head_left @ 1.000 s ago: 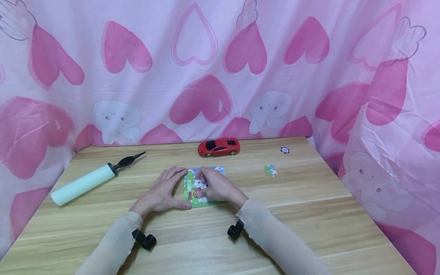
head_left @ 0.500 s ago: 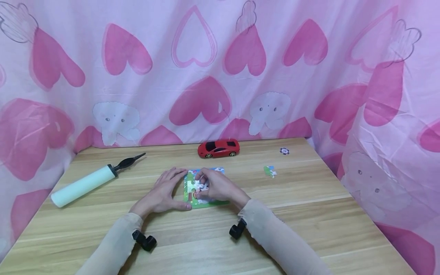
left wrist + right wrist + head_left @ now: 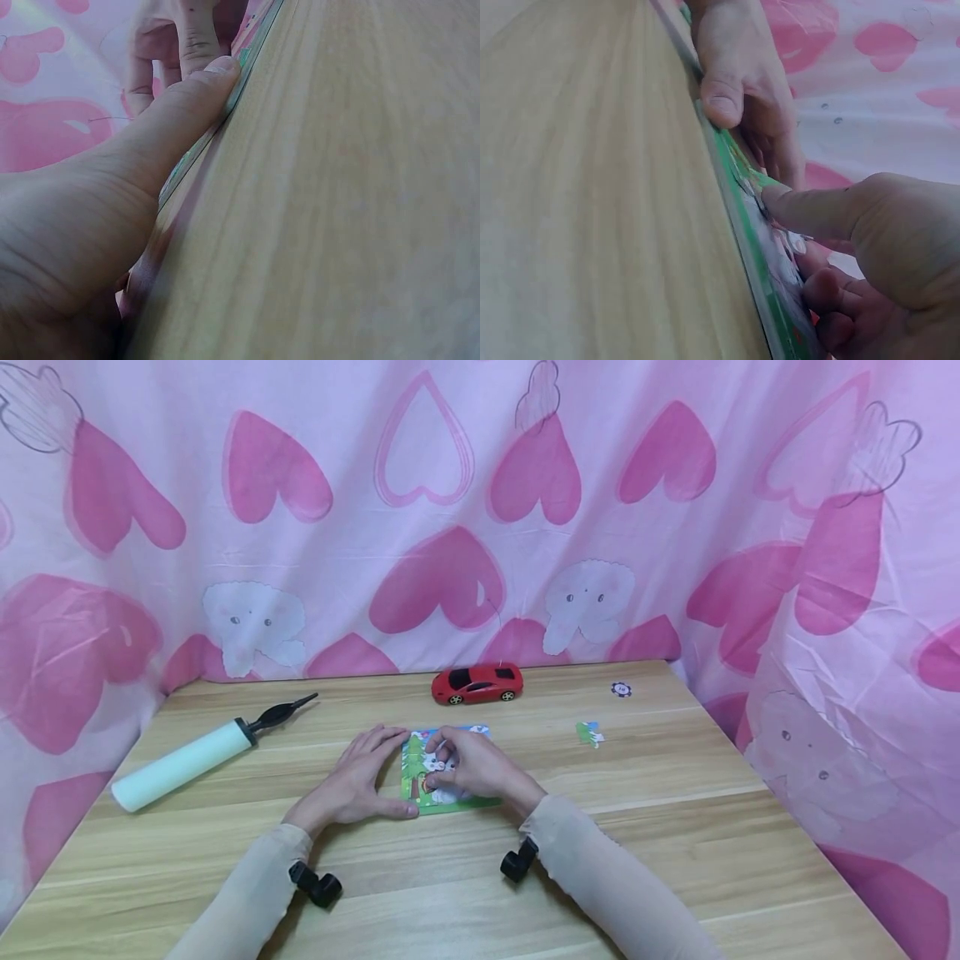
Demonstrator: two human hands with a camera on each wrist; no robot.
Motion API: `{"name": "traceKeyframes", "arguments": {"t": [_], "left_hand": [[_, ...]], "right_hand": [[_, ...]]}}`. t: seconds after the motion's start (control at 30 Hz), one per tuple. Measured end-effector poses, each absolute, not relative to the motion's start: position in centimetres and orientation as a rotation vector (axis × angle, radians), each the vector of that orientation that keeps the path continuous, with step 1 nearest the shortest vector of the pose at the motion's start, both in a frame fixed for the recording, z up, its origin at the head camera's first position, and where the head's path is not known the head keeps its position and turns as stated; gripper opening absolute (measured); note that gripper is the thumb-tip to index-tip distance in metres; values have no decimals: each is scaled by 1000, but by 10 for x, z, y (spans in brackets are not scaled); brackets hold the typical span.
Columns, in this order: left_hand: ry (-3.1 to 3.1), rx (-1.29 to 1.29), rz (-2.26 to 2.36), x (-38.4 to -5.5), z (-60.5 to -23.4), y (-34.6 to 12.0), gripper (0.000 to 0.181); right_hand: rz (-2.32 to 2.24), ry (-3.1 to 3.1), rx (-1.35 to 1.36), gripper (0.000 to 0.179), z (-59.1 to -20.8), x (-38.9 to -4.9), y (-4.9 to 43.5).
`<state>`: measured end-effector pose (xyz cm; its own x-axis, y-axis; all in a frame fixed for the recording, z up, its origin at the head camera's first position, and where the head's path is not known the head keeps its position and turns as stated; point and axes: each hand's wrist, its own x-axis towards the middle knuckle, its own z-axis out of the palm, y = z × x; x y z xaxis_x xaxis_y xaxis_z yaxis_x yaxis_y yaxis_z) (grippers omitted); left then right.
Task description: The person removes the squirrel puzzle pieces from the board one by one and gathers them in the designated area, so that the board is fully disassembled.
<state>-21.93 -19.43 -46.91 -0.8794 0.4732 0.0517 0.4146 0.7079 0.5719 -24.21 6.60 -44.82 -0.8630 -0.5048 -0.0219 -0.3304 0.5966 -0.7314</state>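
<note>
A small picture jigsaw puzzle (image 3: 412, 768) with a green and blue border lies flat on the wooden table, showing a tree and white animals. My left hand (image 3: 351, 785) spans its left side, thumb on the near corner and extended fingers by the far corner. Over the middle of the puzzle is my right hand (image 3: 476, 766), its thumb and curled fingers pinching a puzzle piece (image 3: 762, 181) that looks slightly raised in the right wrist view. That hand covers much of the puzzle's right half. A loose puzzle piece (image 3: 590, 733) lies apart to the right.
A red toy car (image 3: 477, 683) stands behind the puzzle. To the left lies a pale green hand pump (image 3: 186, 763) with a black nozzle. A small round scalloped token (image 3: 621, 690) sits at the back right. A pink heart-patterned curtain (image 3: 427, 552) surrounds the table (image 3: 420, 893).
The tree picture at the puzzle's left looks more continuous than half a second ago. My right thumb and fingers have shifted only slightly; my left hand stays put.
</note>
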Motion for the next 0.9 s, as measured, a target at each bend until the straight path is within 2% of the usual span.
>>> {"name": "traceKeyframes", "arguments": {"t": [0.9], "left_hand": [[2806, 724, 895, -220, -469, -194, 128]], "right_hand": [[-1065, 2643, -766, 41, -449, -244, 68]]}}
